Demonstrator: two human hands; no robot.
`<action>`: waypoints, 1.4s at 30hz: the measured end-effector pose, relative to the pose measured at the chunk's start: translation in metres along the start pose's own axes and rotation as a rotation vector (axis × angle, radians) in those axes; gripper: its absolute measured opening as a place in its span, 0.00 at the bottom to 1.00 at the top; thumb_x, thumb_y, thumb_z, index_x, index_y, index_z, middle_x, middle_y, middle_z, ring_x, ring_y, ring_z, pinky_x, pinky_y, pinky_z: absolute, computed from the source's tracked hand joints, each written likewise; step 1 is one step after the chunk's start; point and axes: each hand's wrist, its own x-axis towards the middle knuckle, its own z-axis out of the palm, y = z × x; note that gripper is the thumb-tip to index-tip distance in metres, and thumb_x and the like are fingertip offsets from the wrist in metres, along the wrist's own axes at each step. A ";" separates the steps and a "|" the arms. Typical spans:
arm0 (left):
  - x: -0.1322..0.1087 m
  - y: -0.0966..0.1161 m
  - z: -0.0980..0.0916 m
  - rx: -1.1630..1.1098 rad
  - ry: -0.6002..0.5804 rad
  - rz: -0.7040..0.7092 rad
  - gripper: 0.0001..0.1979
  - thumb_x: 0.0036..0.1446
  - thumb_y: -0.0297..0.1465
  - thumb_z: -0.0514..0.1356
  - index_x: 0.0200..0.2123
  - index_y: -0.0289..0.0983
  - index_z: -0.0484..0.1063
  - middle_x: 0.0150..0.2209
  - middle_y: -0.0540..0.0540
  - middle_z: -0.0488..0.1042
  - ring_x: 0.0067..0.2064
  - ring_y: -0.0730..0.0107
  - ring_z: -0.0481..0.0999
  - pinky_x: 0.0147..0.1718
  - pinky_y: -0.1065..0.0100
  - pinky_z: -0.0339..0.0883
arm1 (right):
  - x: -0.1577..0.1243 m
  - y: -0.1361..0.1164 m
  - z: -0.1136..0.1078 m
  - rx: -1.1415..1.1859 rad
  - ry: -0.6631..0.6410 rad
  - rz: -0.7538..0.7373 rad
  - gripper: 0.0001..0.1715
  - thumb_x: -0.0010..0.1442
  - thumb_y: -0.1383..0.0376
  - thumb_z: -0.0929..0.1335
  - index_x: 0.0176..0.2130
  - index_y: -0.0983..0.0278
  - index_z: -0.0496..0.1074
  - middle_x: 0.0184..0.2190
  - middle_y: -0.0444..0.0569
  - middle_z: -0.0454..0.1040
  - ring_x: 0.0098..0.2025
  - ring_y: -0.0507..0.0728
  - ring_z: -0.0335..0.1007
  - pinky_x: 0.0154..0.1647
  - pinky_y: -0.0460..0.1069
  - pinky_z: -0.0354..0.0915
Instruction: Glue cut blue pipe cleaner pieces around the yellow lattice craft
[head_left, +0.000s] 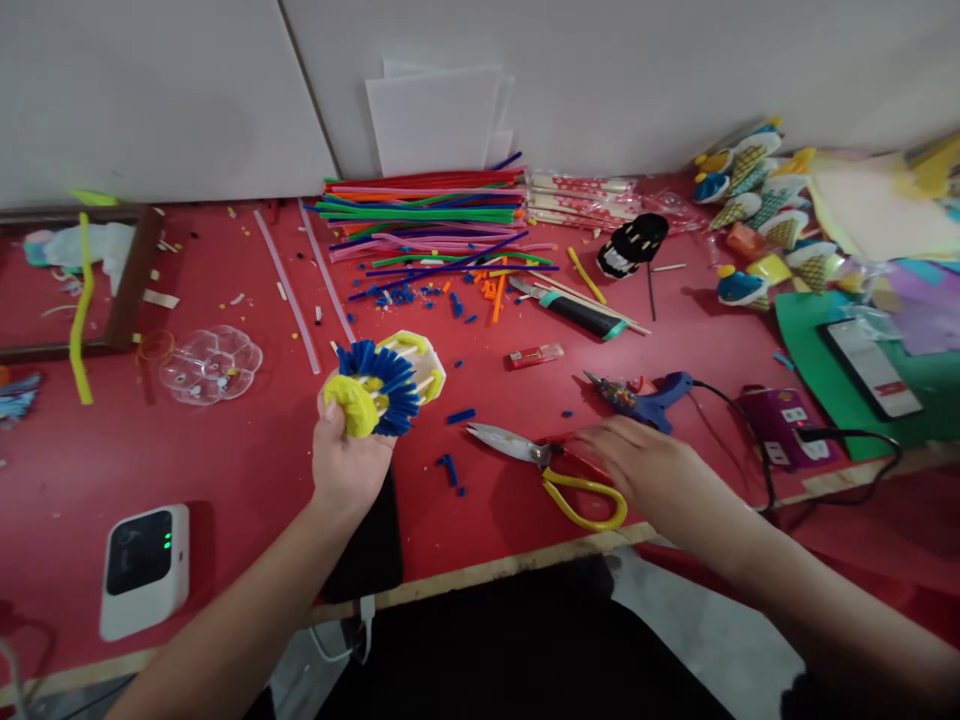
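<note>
My left hand [351, 465] is closed around a craft piece, raised a little above the table. The piece has a yellow fuzzy disc [351, 408] at the near end, a ring of blue pipe-cleaner tufts [397, 395] in the middle, and a pale many-sided base [433, 375] edged in yellow, joined by short sticks. Scissors [510, 443] with one yellow handle loop lie on the red table, blades pointing left. Over their other, red handle my right hand [630, 455] is closed; its fingertips are partly hidden. Blue pipe-cleaner bits [450, 468] lie between both hands.
Behind lie bundled pipe cleaners [427, 205], a utility knife [581, 313], a lighter [535, 356] and a black craft piece [634, 245]. A glue gun [649, 400] is corded to a purple power box [784, 425]. At left are a clear palette [210, 365] and a white device [146, 570].
</note>
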 end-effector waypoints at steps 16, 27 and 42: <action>0.001 0.001 0.001 -0.035 -0.007 0.031 0.19 0.45 0.47 0.71 0.37 0.42 0.77 0.39 0.47 0.82 0.49 0.54 0.78 0.50 0.50 0.74 | 0.126 0.001 -0.006 0.137 0.062 0.092 0.20 0.64 0.76 0.59 0.47 0.68 0.76 0.49 0.59 0.77 0.49 0.61 0.73 0.48 0.54 0.69; 0.001 -0.001 0.004 -0.061 -0.016 0.048 0.17 0.45 0.46 0.71 0.33 0.41 0.76 0.39 0.47 0.82 0.47 0.56 0.79 0.53 0.51 0.73 | 0.116 -0.048 -0.017 0.386 0.017 -0.474 0.15 0.67 0.61 0.68 0.49 0.66 0.76 0.47 0.53 0.78 0.52 0.62 0.70 0.55 0.58 0.66; 0.001 -0.001 0.004 -0.059 0.001 0.045 0.16 0.46 0.45 0.70 0.33 0.41 0.75 0.39 0.47 0.81 0.50 0.54 0.77 0.54 0.49 0.71 | 0.103 -0.060 0.000 0.477 0.256 -0.349 0.18 0.73 0.66 0.56 0.38 0.67 0.71 0.36 0.54 0.75 0.38 0.57 0.66 0.46 0.52 0.68</action>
